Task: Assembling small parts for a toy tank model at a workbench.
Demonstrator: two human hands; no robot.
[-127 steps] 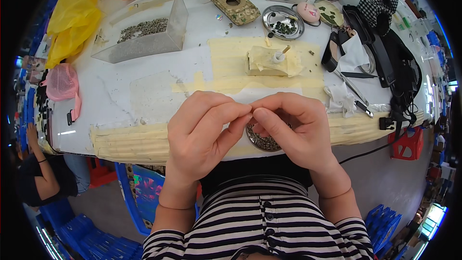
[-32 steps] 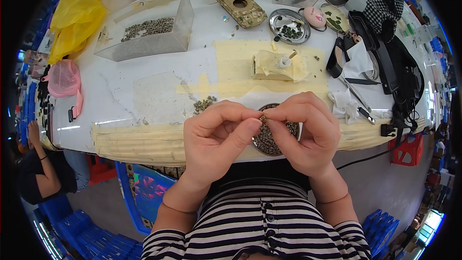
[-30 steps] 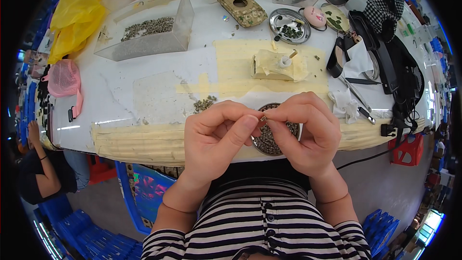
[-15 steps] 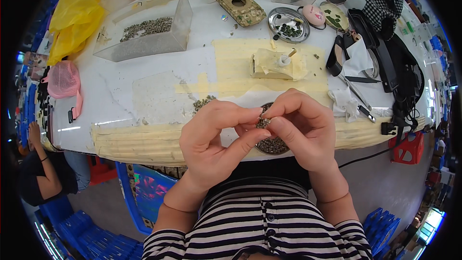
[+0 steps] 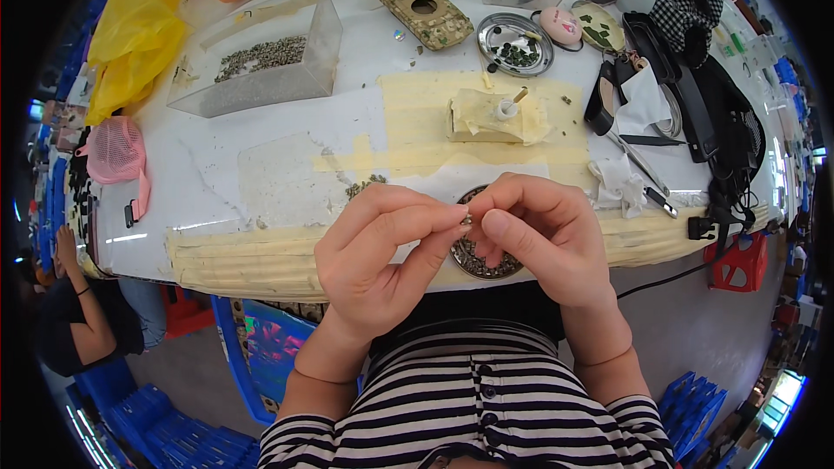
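My left hand (image 5: 373, 256) pinches a tiny camouflage-coloured piece (image 5: 466, 220) between thumb and fingertips. Close against it, my right hand (image 5: 552, 239) has its index finger and thumb bent inward; whether a part sits between them is hidden. Both hands hover over a round metal dish (image 5: 486, 274) filled with many similar small pieces, at the table's near edge. A small heap of loose pieces (image 5: 365, 184) lies just beyond my left hand.
Past my hands stand a taped block with a small white cup (image 5: 506, 108), a camouflage model tank hull (image 5: 426, 13) and a metal plate of dark green parts (image 5: 516, 45). A clear bin (image 5: 252, 100) holds more pieces at left. Tweezers (image 5: 638, 161) lie at right.
The hands have shifted slightly left and the right thumb and index have drawn back from the left fingertips. The small piece now shows in the left pinch. The view has shifted a little.
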